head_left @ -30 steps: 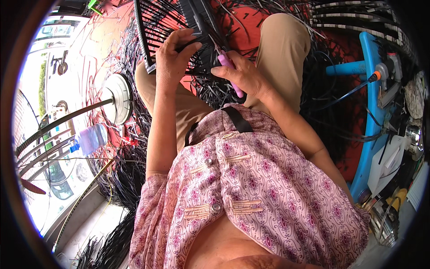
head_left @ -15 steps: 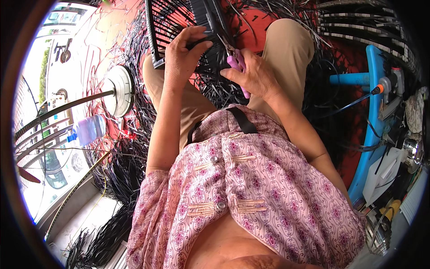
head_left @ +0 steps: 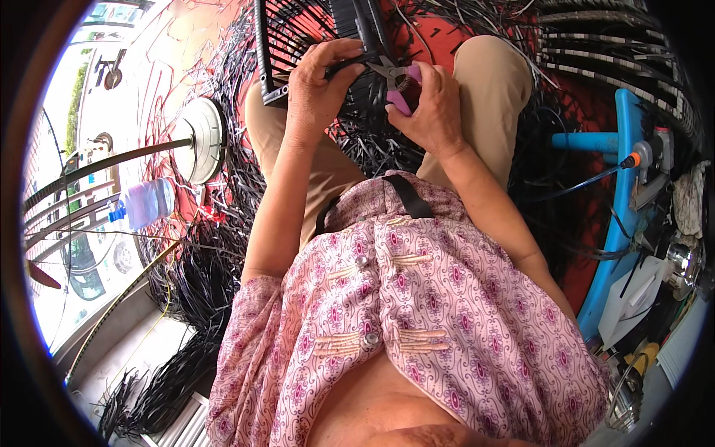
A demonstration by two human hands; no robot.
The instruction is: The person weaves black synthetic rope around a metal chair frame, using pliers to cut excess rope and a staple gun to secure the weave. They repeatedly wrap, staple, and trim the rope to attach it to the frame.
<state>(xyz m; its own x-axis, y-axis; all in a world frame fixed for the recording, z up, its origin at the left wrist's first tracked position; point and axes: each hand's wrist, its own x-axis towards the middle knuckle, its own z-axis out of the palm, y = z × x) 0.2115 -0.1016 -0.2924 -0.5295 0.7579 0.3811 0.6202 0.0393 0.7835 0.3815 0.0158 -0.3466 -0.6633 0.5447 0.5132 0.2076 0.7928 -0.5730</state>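
While the left hand (head_left: 316,89) curls its fingers around the edge of a black slatted plastic grille (head_left: 298,45) held over the lap, the right hand (head_left: 432,112) is closed around pink-handled snips (head_left: 398,82), whose metal blades point toward the grille just beside the left thumb. Both hands sit close together above the tan trousers (head_left: 491,89). Black plastic offcuts (head_left: 201,276) lie heaped on the red floor around the knees. At the person's left stand a white round fan base (head_left: 201,138) and a clear water bottle (head_left: 145,203); at the right, a blue pipe frame (head_left: 622,201).
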